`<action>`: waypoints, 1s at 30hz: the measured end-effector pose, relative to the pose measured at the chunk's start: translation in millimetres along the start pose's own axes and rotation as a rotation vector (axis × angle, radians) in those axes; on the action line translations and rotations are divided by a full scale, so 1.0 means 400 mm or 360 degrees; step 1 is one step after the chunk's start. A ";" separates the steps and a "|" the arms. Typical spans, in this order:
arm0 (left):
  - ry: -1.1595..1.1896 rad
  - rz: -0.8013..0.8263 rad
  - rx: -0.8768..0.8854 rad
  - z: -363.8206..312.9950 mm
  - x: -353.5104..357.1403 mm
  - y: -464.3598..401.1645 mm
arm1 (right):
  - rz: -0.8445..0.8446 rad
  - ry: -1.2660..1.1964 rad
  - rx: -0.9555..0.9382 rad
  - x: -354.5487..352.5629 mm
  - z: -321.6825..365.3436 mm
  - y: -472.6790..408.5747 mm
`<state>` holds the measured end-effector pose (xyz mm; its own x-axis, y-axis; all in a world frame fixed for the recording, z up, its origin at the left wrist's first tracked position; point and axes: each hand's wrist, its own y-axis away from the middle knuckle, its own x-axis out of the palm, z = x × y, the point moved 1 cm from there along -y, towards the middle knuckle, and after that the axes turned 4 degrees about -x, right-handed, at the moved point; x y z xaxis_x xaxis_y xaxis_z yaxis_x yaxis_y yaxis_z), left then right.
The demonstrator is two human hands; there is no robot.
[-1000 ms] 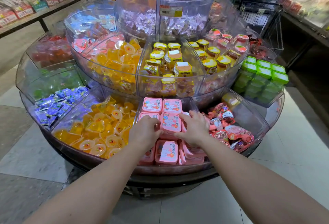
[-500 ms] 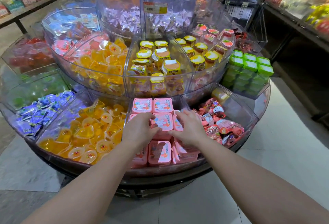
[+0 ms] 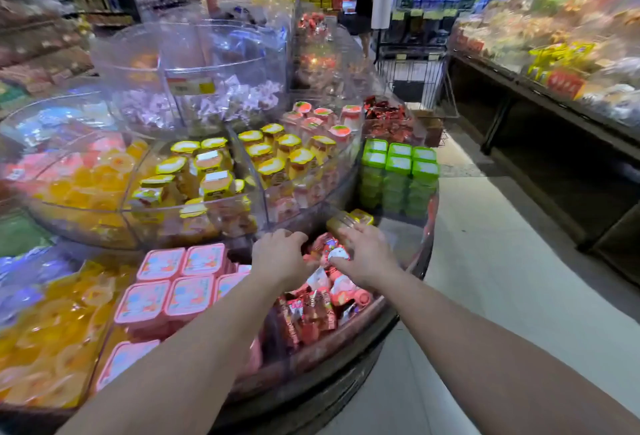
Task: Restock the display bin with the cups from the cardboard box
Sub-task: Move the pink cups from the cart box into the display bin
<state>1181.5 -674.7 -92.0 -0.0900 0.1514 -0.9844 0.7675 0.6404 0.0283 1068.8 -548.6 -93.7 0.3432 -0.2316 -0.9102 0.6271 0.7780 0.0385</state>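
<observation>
Several pink cups (image 3: 188, 294) sit flat in the bin's (image 3: 346, 358) left section, light, stiff and foil-topped, best gripped by their rims. The left hand (image 3: 282, 258) curls loosely, empty; the right hand (image 3: 365, 254) spreads over red packets (image 3: 322, 306).

A single head-worn wide-angle camera looks forward and steeply down from the person's eye height, so both bare forearms run up from the bottom edge. It stands close to the round, tiered clear-plastic display stand (image 3: 420, 261), which fills the left and centre. The lens bends straight lines near the edges. To the far right the pale tiled aisle floor (image 3: 502, 261) and a dark shelf unit (image 3: 554, 144) recede. The frame is motion-blurred.
</observation>
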 end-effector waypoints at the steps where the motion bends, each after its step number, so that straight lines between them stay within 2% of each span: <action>1: -0.0004 0.0021 0.0052 -0.069 0.004 -0.018 | -0.0032 0.0028 0.0025 -0.040 -0.056 0.005; 7: -0.0012 -0.0005 0.0241 -0.424 0.041 -0.137 | -0.0120 0.0134 0.0175 -0.234 -0.362 0.013; 11: 0.0033 0.0043 0.0330 -0.589 0.080 -0.241 | -0.0204 0.0093 0.0268 -0.303 -0.519 -0.019; 14: 0.0055 0.0061 0.0375 -0.705 0.110 -0.336 | -0.0150 0.0047 0.0323 -0.337 -0.631 -0.073; 19: 0.0089 0.0094 0.0488 -0.889 0.167 -0.569 | -0.0126 0.0070 0.0428 -0.400 -0.841 -0.262; 25: 0.0048 0.0073 0.0599 -1.102 0.143 -0.932 | -0.0132 0.0190 0.0548 -0.558 -1.074 -0.540; 30: 0.0075 0.0047 0.0580 -1.229 0.137 -1.189 | -0.0183 0.0253 0.0550 -0.650 -1.223 -0.766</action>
<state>499.5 -600.6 -74.0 -0.0870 0.2057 -0.9747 0.9451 0.3264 -0.0154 445.4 -441.2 -70.4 0.1615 -0.1917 -0.9681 0.8629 0.5035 0.0442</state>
